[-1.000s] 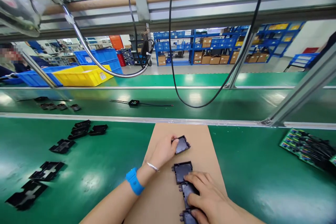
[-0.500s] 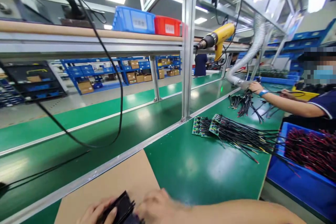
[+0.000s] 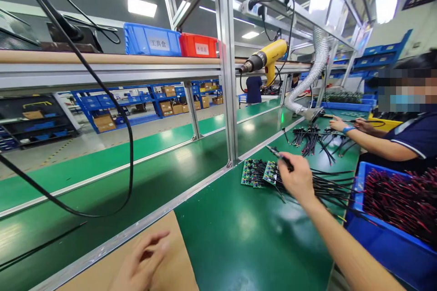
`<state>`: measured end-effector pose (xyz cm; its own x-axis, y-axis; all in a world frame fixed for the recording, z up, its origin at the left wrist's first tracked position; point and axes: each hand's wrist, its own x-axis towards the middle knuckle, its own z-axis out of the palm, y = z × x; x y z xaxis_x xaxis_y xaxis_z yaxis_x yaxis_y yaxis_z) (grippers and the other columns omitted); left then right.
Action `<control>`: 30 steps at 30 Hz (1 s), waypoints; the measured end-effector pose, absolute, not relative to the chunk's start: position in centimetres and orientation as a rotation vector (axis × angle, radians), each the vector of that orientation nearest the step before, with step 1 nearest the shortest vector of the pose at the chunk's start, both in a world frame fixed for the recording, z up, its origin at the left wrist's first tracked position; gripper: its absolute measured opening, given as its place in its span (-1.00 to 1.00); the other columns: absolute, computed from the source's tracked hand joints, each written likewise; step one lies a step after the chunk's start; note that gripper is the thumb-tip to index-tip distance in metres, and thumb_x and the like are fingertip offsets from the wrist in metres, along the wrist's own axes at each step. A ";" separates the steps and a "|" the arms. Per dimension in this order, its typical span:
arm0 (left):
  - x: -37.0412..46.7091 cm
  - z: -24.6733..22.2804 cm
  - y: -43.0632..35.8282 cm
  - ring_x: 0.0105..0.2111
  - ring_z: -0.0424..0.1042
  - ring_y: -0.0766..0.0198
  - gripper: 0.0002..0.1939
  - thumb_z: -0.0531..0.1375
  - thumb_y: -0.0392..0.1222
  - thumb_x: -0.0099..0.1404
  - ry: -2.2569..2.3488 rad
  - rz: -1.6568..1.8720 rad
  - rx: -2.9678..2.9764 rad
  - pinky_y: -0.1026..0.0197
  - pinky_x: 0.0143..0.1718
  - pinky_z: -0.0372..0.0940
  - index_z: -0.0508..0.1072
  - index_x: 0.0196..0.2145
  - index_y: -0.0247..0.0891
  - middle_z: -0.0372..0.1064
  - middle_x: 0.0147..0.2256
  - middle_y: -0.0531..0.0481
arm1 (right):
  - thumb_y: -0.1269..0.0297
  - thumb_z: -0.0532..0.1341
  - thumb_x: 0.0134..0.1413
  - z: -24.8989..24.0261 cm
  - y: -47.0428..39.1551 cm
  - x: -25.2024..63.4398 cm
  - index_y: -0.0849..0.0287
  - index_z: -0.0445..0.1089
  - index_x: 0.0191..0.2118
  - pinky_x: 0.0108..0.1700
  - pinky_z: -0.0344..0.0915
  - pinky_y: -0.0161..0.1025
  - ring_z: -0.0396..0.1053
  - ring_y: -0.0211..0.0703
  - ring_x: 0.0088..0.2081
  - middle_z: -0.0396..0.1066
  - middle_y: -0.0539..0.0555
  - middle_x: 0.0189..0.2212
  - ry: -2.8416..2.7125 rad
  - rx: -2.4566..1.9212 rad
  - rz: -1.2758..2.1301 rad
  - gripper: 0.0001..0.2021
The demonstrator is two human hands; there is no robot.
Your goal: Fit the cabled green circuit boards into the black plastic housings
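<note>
My right hand is closed around a pair of pliers with dark handles, its narrow metal nose pointing away to the left. It is over the pile of green circuit boards with black wires. At the bottom left, my left hand hovers above a sheet of brown cardboard. Its fingers are loosely bent and apart, slightly blurred, with nothing visible between them.
A blue bin of red and black wires stands at the right. Beyond it a co-worker's hand is near more wire bundles. A yellow heat gun hangs by a metal post. A black cable loops at left.
My right hand has moved from the cardboard out to the circuit boards and now holds pliers. The black part that was in my left hand is out of sight. The view has shifted slightly.
</note>
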<state>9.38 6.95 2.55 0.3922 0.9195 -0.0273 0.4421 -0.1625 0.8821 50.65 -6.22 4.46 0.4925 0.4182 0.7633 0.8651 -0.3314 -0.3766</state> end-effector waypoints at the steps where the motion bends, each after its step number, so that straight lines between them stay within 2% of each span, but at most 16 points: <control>1: 12.2 4.3 5.9 0.04 0.34 -0.08 -0.49 0.23 0.24 0.10 1.053 0.672 1.727 -0.06 0.07 0.24 0.51 -0.11 -0.13 0.42 0.00 -0.09 | 0.30 0.11 0.22 3.9 -6.9 48.0 0.20 0.37 0.03 0.01 0.29 0.00 0.30 -0.01 -0.05 0.36 0.19 -0.13 -1.119 -1.861 -0.749 -0.71; 4: 19.5 7.5 2.7 0.00 0.38 -0.01 -0.45 0.14 0.23 0.24 0.624 0.599 1.499 0.02 -0.01 0.29 0.44 0.01 -0.20 0.42 -0.01 -0.17 | 0.46 0.10 0.13 2.0 -8.4 39.6 -0.07 0.42 -0.01 -0.03 0.29 -0.10 0.29 -0.09 -0.07 0.35 0.08 -0.11 -1.345 -1.612 -0.840 -0.63; 6: 22.1 8.0 1.5 -0.06 0.41 0.02 -0.50 0.14 0.12 0.29 0.503 0.596 1.434 0.05 -0.08 0.31 0.39 0.06 -0.23 0.42 -0.03 -0.17 | 0.55 0.12 0.06 1.3 -9.0 35.3 0.04 0.41 0.03 -0.10 0.30 -0.10 0.29 -0.05 -0.10 0.34 0.17 -0.08 -1.543 -1.378 -0.901 -0.56; 8: 22.4 7.8 1.4 -0.08 0.41 0.06 -0.56 0.15 0.00 0.32 0.486 0.677 1.512 0.09 -0.08 0.30 0.36 0.09 -0.21 0.42 -0.03 -0.14 | 0.53 0.14 0.01 1.7 -9.8 32.9 0.15 0.41 0.03 -0.16 0.32 -0.08 0.30 0.00 -0.12 0.34 0.26 -0.05 -1.678 -1.274 -0.814 -0.57; 12: 18.5 8.9 3.0 -0.08 0.38 0.10 -0.69 0.13 -0.10 0.37 0.485 0.966 1.888 0.09 -0.02 0.22 0.44 0.03 -0.15 0.43 -0.05 -0.09 | 0.49 0.18 -0.04 6.0 -12.7 33.9 0.15 0.38 0.01 -0.18 0.35 -0.08 0.36 -0.01 -0.14 0.39 0.21 -0.11 -1.740 -1.007 -0.642 -0.58; 15: 15.9 11.2 3.4 -0.05 0.36 0.03 -0.78 0.17 -0.13 0.34 0.316 1.052 2.039 0.03 0.04 0.18 0.55 -0.11 -0.17 0.47 -0.11 -0.13 | 0.45 0.19 0.01 9.3 -13.6 36.4 0.11 0.28 0.14 0.01 0.28 0.03 0.29 0.08 0.04 0.31 0.21 0.02 -1.581 -1.109 -0.529 -0.49; 18: 15.1 12.6 2.9 -0.03 0.36 -0.02 -0.81 0.23 -0.14 0.29 0.220 1.101 1.961 -0.01 0.06 0.18 0.59 -0.18 -0.19 0.50 -0.16 -0.16 | 0.20 0.23 0.06 10.0 -11.3 37.2 0.13 0.05 0.29 0.15 0.15 0.12 0.13 0.14 0.19 0.16 0.26 0.19 -1.658 -1.329 -0.203 -0.33; 20: 15.1 12.6 2.7 -0.02 0.37 -0.03 -0.82 0.24 -0.11 0.28 0.235 1.160 1.883 -0.03 0.07 0.18 0.59 -0.21 -0.18 0.52 -0.19 -0.15 | 0.16 0.22 0.08 9.4 -8.9 36.7 0.15 -0.01 0.31 0.14 0.17 0.07 0.16 0.08 0.18 0.18 0.26 0.18 -1.749 -1.396 0.075 -0.30; 22: 15.1 12.2 2.7 0.06 0.32 -0.06 -0.82 0.28 -0.07 0.23 0.259 1.215 1.803 -0.06 0.10 0.15 0.59 -0.25 -0.18 0.53 -0.22 -0.14 | 0.23 0.16 0.12 9.0 -6.9 35.9 0.15 0.09 0.25 0.03 0.28 -0.05 0.32 -0.02 0.03 0.36 0.19 0.02 -1.787 -1.411 0.264 -0.42; 23: 14.9 11.9 2.8 0.11 0.27 -0.07 -0.80 0.30 -0.05 0.21 0.277 1.243 1.754 -0.06 0.13 0.13 0.58 -0.26 -0.18 0.52 -0.20 -0.14 | 0.26 0.14 0.13 9.0 -6.2 35.5 0.14 0.18 0.19 -0.07 0.33 -0.12 0.39 -0.07 -0.09 0.43 0.12 -0.11 -1.793 -1.417 0.315 -0.52; 25: 14.4 11.3 3.0 0.18 0.18 -0.04 -0.73 0.28 0.03 0.22 0.332 1.297 1.660 -0.05 0.17 0.08 0.55 -0.21 -0.17 0.48 -0.10 -0.14 | 0.31 0.09 0.16 9.8 -5.3 34.8 0.11 0.32 0.03 -0.24 0.33 -0.23 0.41 -0.15 -0.30 0.46 0.02 -0.32 -1.789 -1.438 0.345 -0.69; 26: 14.2 11.0 2.9 0.19 0.17 -0.02 -0.65 0.22 0.11 0.26 0.357 1.310 1.605 -0.05 0.17 0.08 0.52 -0.15 -0.17 0.44 -0.03 -0.14 | 0.34 0.07 0.16 10.4 -5.1 34.5 0.12 0.35 -0.04 -0.28 0.30 -0.25 0.40 -0.15 -0.33 0.45 0.01 -0.36 -1.772 -1.458 0.330 -0.73; 28: 13.8 10.4 2.3 0.16 0.21 -0.04 -0.43 0.08 0.31 0.26 0.367 1.282 1.461 -0.08 0.14 0.13 0.43 0.00 -0.16 0.33 0.08 -0.17 | 0.42 0.05 0.11 11.8 -5.0 33.7 0.16 0.34 -0.09 -0.25 0.25 -0.22 0.39 -0.09 -0.27 0.45 0.09 -0.30 -1.713 -1.518 0.276 -0.74; 30: 14.0 9.7 1.4 0.10 0.28 -0.08 -0.21 0.15 0.43 0.09 0.404 1.237 1.345 -0.08 0.07 0.22 0.31 0.10 -0.16 0.28 0.10 -0.18 | 0.48 0.05 0.04 13.0 -4.9 32.7 0.20 0.34 -0.15 -0.25 0.20 -0.20 0.37 -0.03 -0.24 0.43 0.15 -0.29 -1.683 -1.568 0.252 -0.75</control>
